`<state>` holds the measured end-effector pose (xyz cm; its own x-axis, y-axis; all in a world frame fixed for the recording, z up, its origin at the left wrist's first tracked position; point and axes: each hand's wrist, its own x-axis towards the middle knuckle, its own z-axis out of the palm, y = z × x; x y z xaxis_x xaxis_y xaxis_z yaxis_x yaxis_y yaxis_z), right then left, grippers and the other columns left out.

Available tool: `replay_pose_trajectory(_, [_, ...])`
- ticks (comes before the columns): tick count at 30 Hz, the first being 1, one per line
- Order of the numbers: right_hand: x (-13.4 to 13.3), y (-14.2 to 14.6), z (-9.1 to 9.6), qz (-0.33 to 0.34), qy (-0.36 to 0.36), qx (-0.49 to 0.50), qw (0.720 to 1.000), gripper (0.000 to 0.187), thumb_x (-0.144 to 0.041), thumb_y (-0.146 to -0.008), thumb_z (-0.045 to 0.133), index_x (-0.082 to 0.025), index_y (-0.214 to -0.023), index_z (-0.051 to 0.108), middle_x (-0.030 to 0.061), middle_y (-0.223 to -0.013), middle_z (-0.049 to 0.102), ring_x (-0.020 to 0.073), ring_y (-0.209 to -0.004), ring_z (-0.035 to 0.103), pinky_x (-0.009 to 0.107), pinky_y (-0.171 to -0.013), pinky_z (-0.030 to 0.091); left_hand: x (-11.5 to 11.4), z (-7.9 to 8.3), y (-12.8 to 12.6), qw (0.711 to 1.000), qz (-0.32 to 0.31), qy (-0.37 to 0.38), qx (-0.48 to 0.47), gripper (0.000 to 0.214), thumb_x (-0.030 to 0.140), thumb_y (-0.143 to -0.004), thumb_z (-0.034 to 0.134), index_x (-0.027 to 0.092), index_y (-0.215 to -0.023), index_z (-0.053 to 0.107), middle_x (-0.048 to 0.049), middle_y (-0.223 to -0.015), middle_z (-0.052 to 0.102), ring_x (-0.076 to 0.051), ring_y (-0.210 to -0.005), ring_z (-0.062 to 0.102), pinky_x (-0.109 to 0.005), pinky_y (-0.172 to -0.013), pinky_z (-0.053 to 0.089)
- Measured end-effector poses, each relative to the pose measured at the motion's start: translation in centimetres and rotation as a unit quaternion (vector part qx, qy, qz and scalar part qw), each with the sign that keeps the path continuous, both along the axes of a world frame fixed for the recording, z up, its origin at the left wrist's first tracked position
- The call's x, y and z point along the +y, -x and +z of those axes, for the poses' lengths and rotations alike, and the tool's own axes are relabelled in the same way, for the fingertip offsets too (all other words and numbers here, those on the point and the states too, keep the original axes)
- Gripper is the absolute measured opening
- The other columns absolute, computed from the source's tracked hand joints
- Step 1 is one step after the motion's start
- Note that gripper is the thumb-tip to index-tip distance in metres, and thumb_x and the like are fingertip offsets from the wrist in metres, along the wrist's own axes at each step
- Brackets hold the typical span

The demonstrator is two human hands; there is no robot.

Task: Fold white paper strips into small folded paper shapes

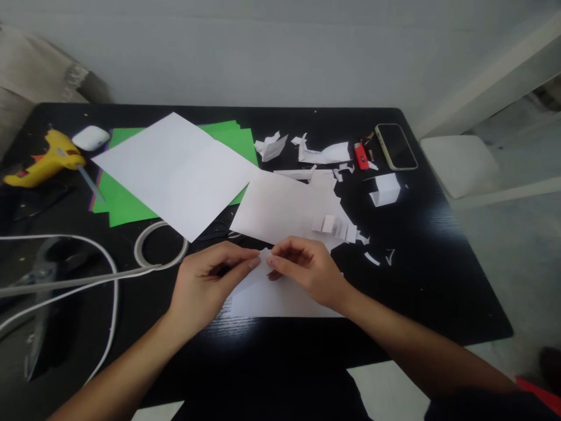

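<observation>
Between both hands is a small piece of white paper point(264, 255), pinched over the front middle of the table. My left hand point(209, 278) grips its left side between thumb and fingertips. On the opposite side, my right hand point(307, 268) is closed on the same piece with thumb and forefinger. Part of the piece is hidden by the fingers. Beneath the hands lies a white sheet point(284, 299). Just beyond them another white sheet point(280, 204) bears several small folded paper strips point(335, 227).
A large white sheet point(179, 169) covers green paper point(127, 202). At left are a yellow glue gun point(55, 161), a white case point(91, 138) and white cable point(114, 292). Paper scraps point(324, 153), a red lighter point(361, 156) and a phone point(397, 146) lie toward the back right.
</observation>
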<state>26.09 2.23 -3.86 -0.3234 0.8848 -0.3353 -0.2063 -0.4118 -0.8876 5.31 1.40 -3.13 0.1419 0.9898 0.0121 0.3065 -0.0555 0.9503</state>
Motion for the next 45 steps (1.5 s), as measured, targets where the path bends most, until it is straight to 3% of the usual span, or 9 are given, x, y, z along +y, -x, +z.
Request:
replay_pose_trajectory(4, [0.12,-0.1,0.2,0.005,0.0,-0.001,1.0,0.023,-0.034,-0.077,0.089,-0.016,-0.081,0.075,-0.0005,-0.074,0.072,0.0122,-0.067,0.074,0.024,-0.069,0.06,0.09,0.25,0.0,1.0,-0.01,0.02,-0.018,0.007,0.019,-0.085,0.08,0.024,-0.091,0.079,0.0014,-0.086,0.08,-0.011,-0.073,0.072,-0.019,-0.065,0.056])
replay_pose_trajectory(11, [0.1,-0.25,0.61,0.068,0.017,-0.002,0.998,0.022,-0.033,-0.078,0.088,-0.014,-0.078,0.076,0.0007,-0.067,0.072,0.0122,-0.063,0.07,0.024,-0.064,0.058,0.59,0.76,0.6,0.986,-0.112,0.11,-0.061,0.008,0.027,-0.095,0.068,0.021,-0.1,0.071,0.0012,-0.077,0.071,-0.011,-0.065,0.063,-0.02,-0.055,0.047])
replay_pose_trajectory(17, [-0.19,-0.07,0.48,0.102,0.066,0.02,0.992,0.025,-0.033,-0.073,0.091,-0.014,-0.077,0.075,0.0005,-0.068,0.071,0.011,-0.06,0.069,0.023,-0.062,0.058,0.46,0.38,0.66,0.978,-0.175,0.109,-0.009,0.018,0.03,-0.098,0.061,0.018,-0.084,0.065,0.001,-0.073,0.063,-0.011,-0.063,0.054,-0.023,-0.056,0.042])
replay_pose_trajectory(33, [-0.52,0.02,0.88,0.103,0.009,-0.022,0.994,0.021,-0.03,-0.078,0.086,-0.015,-0.081,0.072,-0.0005,-0.075,0.068,0.0106,-0.063,0.067,0.023,-0.061,0.057,0.41,0.33,0.39,0.986,-0.164,0.035,0.014,0.016,0.023,-0.097,0.059,0.018,-0.081,0.062,0.002,-0.07,0.061,-0.011,-0.062,0.055,-0.021,-0.055,0.043])
replay_pose_trajectory(45, [-0.46,0.02,0.8,0.11,0.003,-0.032,0.993,0.02,-0.03,-0.079,0.085,-0.015,-0.081,0.072,-0.001,-0.072,0.067,0.0098,-0.059,0.064,0.022,-0.056,0.055,0.18,0.11,0.48,0.983,-0.18,0.033,0.016,0.013,0.02,-0.098,0.059,0.018,-0.086,0.062,0.0021,-0.073,0.062,-0.011,-0.064,0.056,-0.021,-0.058,0.044])
